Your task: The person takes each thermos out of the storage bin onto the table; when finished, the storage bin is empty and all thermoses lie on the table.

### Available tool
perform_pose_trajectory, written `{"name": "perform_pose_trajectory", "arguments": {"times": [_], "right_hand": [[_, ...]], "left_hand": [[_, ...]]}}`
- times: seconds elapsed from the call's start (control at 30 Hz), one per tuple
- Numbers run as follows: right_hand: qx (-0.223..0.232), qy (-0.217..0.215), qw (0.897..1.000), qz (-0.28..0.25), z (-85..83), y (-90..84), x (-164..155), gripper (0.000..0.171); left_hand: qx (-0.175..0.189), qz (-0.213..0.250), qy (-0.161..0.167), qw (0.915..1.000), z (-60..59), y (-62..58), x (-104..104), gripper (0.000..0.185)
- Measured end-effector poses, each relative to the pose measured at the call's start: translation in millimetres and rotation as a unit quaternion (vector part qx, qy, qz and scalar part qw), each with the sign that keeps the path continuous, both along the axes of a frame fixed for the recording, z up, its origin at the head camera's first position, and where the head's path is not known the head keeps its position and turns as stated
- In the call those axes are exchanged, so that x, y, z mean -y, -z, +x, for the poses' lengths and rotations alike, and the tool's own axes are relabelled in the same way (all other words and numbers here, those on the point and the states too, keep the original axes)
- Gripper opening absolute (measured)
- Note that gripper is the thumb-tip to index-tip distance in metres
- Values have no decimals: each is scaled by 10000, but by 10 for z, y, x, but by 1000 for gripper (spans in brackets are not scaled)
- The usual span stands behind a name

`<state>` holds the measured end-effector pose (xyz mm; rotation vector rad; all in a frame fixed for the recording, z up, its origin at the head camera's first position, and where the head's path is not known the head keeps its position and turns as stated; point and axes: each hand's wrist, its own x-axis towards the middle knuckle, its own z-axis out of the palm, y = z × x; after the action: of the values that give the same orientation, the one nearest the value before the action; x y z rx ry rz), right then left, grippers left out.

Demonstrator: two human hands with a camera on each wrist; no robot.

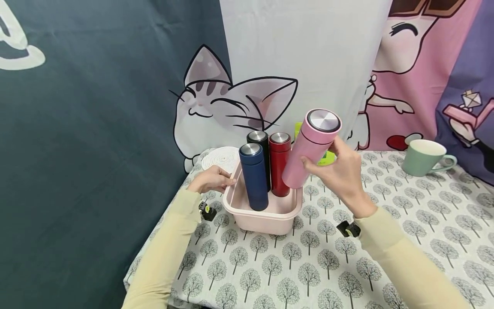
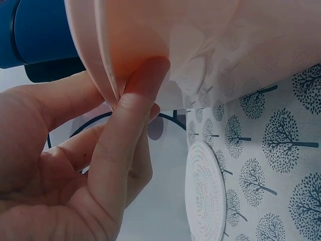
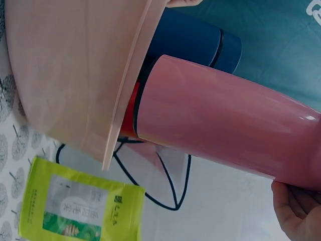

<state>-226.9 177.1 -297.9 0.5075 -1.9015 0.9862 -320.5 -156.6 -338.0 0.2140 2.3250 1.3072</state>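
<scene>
Pink flask (image 1: 311, 148), gripped tilted in our right hand (image 1: 339, 174) over the basin's (image 1: 266, 216) right rim while our left hand (image 1: 211, 180) pinches the left rim, could slip or topple the red flask (image 1: 279, 163) if we tilt further.

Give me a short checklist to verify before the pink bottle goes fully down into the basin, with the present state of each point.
1. Right hand has a grip on the pink bottle: ok.
2. Left hand pinches the rim of the pink basin: ok.
3. Pink bottle upright: not ok, it is tilted.
4. Blue bottle, black bottle and red bottle stand upright: ok.
5. Free floor space under the pink bottle: cannot tell.
</scene>
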Motion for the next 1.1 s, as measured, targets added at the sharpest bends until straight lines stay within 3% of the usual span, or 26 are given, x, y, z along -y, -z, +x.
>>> {"name": "perform_pose_trajectory", "arguments": {"times": [0.4,0.83,1.1], "right_hand": [[221,564,9979,-234,8,82,-237,48],[467,801,9956,-168,-172,55,-337,46],[1279,965,9870,-110,-181,310,-445,45]], "left_hand": [[-50,-67,-13,10000,21,60,-22,37],[-72,-36,-192,9998,10,-79,51,40],[59,7,-219,9997,9,11,-4,39]]}}
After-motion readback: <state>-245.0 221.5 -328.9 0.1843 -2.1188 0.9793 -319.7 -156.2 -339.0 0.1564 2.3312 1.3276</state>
